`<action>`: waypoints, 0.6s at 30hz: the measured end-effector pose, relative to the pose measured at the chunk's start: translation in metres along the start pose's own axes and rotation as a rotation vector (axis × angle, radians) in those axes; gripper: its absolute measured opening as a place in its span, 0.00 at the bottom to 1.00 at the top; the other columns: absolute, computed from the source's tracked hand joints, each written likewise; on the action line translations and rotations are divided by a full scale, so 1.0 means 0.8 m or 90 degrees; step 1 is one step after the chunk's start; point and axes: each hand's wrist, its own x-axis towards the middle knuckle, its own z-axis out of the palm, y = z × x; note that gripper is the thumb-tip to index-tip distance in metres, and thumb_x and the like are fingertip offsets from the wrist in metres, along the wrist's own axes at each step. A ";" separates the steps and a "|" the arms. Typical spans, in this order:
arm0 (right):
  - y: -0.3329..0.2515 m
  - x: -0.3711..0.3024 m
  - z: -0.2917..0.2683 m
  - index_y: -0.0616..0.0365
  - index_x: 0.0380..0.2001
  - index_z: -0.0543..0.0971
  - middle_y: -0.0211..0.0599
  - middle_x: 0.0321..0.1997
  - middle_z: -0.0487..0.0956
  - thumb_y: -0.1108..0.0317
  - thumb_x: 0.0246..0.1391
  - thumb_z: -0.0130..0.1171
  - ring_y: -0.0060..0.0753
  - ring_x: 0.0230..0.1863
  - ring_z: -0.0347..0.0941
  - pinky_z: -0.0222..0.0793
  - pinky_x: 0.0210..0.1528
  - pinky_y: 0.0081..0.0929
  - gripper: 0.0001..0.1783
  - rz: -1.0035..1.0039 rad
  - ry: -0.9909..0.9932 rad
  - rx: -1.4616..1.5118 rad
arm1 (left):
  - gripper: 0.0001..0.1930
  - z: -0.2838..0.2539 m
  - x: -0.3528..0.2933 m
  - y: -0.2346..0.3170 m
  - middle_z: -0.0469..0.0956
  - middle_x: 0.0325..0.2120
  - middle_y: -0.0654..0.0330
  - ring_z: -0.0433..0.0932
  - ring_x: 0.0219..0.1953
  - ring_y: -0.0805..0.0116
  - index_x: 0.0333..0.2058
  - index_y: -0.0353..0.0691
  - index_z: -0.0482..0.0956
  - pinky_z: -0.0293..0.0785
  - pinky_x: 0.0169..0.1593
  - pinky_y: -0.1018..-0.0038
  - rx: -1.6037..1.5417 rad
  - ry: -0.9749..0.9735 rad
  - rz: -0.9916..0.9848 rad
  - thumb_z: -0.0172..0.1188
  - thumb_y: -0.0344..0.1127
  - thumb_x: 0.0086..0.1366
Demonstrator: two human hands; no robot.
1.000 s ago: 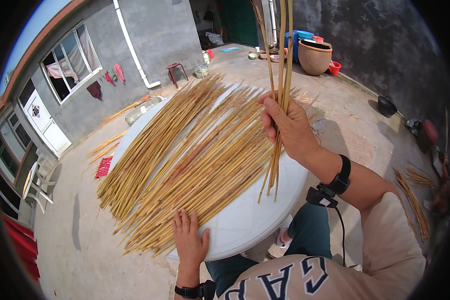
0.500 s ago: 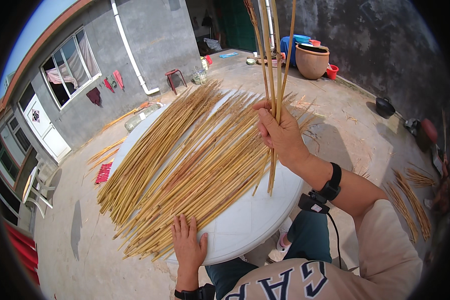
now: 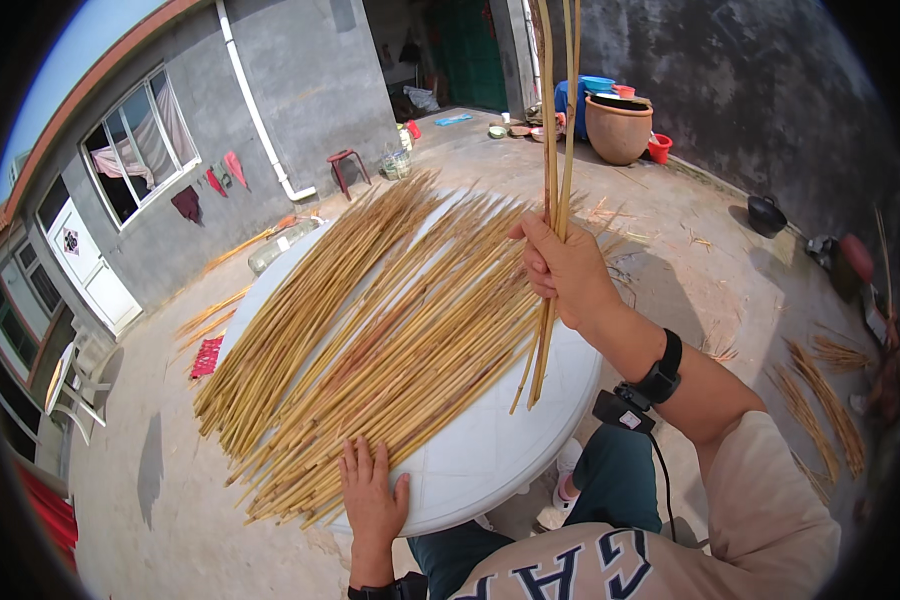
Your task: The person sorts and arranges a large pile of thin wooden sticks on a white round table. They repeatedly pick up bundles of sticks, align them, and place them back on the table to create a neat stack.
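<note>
Several long dried reed stalks [image 3: 560, 130] stand upright in my right hand [image 3: 568, 268], its fingers wrapped round them. Their lower ends hang above the right side of a round white table [image 3: 470, 455], and their tops run out of the upper edge of view. My left hand [image 3: 373, 495] lies with fingers spread at the table's near edge, fingertips touching the butt ends of the laid-out reeds [image 3: 410, 360]. A second, denser pile of reeds [image 3: 300, 310] lies beside them on the left, feathery tips pointing away from me.
More reed bundles [image 3: 820, 410] lie on the concrete ground at the right. A large clay pot [image 3: 618, 130] and a red bucket [image 3: 660, 148] stand by the dark wall. A small stool [image 3: 348, 172] is near the house wall, and a white chair [image 3: 75, 395] at the far left.
The stalks in my right hand have dropped slightly and drawn closer together, with fewer showing apart at the top. My left hand has barely moved.
</note>
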 end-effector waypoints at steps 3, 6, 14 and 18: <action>-0.001 -0.004 -0.001 0.58 0.30 0.72 0.20 0.13 0.59 0.54 0.59 0.50 0.11 0.11 0.49 0.45 0.12 0.13 0.17 0.068 0.009 0.085 | 0.28 0.000 -0.003 -0.002 0.56 0.59 0.41 0.48 0.63 0.40 0.55 0.33 0.65 0.45 0.63 0.51 -0.041 0.027 -0.004 0.57 0.38 0.55; 0.013 -0.021 -0.005 0.58 0.30 0.71 0.20 0.13 0.58 0.53 0.59 0.50 0.12 0.12 0.49 0.46 0.13 0.14 0.18 0.106 0.020 0.181 | 0.28 0.000 -0.006 -0.004 0.57 0.59 0.41 0.49 0.63 0.40 0.55 0.33 0.65 0.46 0.63 0.51 -0.110 0.100 0.002 0.58 0.33 0.54; 0.116 -0.075 -0.009 0.61 0.31 0.69 0.26 0.17 0.62 0.54 0.60 0.49 0.17 0.15 0.54 0.53 0.17 0.17 0.18 0.185 0.112 0.420 | 0.22 -0.022 0.001 0.004 0.62 0.55 0.44 0.51 0.63 0.40 0.49 0.36 0.72 0.49 0.62 0.52 -0.088 -0.031 0.049 0.58 0.26 0.52; 0.180 -0.102 -0.010 0.61 0.32 0.69 0.26 0.18 0.63 0.55 0.60 0.49 0.19 0.17 0.55 0.56 0.19 0.19 0.17 0.266 0.122 0.465 | 0.20 -0.037 0.012 -0.003 0.67 0.53 0.46 0.57 0.61 0.43 0.49 0.38 0.72 0.53 0.62 0.58 -0.247 -0.097 0.048 0.55 0.24 0.55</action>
